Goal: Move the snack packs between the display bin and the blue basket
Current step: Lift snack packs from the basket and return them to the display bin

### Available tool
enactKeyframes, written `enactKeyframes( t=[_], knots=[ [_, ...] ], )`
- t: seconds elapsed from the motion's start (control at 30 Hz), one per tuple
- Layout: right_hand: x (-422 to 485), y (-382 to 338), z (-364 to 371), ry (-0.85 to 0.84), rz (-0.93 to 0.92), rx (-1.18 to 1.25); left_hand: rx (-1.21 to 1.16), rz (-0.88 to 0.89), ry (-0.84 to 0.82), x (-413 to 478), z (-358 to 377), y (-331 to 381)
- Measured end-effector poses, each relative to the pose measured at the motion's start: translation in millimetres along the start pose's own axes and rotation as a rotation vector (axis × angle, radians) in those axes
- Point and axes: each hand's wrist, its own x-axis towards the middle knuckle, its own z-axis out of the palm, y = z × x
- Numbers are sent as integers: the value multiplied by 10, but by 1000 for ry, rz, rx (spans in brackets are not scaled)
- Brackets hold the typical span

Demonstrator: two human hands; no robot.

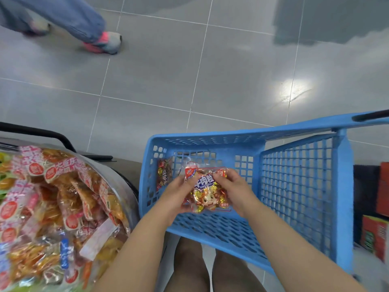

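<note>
Head cam | snack pack pinched at both sides by L hand & R hand over blue basket | risk: grip could be lost on slick film, pack dropped past rim

The blue basket is left wide open on its right half, and entry from above is unblocked there. Its left half is crowded by the left hand, the right hand and the held pack. The heaped display bin is set close alongside, perhaps touching, so little passage is left between.
</note>
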Motion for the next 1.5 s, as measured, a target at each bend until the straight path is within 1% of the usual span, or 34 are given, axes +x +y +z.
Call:
enactKeyframes(
  t=[0.1, 0.17, 0.2, 0.23, 0.27, 0.33, 0.37, 0.43, 0.53, 0.6, 0.7, 0.8, 0.87, 0.9, 1.0, 1.07, 1.13, 1.2, 1.27, 1.43, 1.5],
  knots=[
    [183, 154, -4, 42, 5, -54, 91, 25, 68, 61, -73, -79],
    [372, 245, -116, 167, 51, -79, 117, 64, 162, 122, -129, -122],
    [478, 291, -195, 249, 65, -195, 148, 99, 234, 162, -159, -145],
    [581, 353, -273, 301, 75, -376, 184, 138, 310, 200, -189, -164],
    [678, 427, -337, 307, 82, -574, 225, 170, 377, 233, -220, -185],
    [842, 576, -390, 214, 69, -945, 301, 208, 448, 290, -279, -234],
    [902, 636, -387, 159, 65, -1090, 333, 212, 462, 313, -300, -254],
    [995, 728, -377, 126, 94, -1285, 369, 213, 481, 354, -330, -291],
    [1074, 831, -388, 233, 110, -1421, 361, 186, 486, 410, -356, -368],
    [1091, 880, -405, 291, 123, -1418, 302, 149, 482, 429, -366, -432],
    [1117, 855, -472, 292, 145, -1455, 237, 139, 478, 435, -357, -494],
    [1082, 759, -604, 254, 81, -1345, 195, 135, 461, 430, -348, -520],
    [994, 677, -714, 242, 18, -1238, 137, 97, 427, 431, -346, -521],
    [928, 608, -766, 259, 12, -1117, 112, 73, 407, 425, -338, -509],
    [667, 289, -887, 255, 2, -587, 57, 22, 355, 412, -311, -479],
    [469, 60, -896, 188, 6, -292, 22, 15, 316, 384, -281, -449],
    [307, -72, -819, 81, 45, -126, -5, 7, 254, 334, -243, -404],
    [187, -116, -664, -19, 85, -129, -38, 0, 171, 259, -192, -355],
    [84, -114, -480, -92, 73, -172, -81, 20, 93, 160, -155, -306],
    [-237, -199, -90, -208, 76, -105, -250, 83, -15, -221, -169, -125],
    [-350, -309, 79, -225, 54, -167, -283, 120, -34, -421, -203, -15]
  ],
)
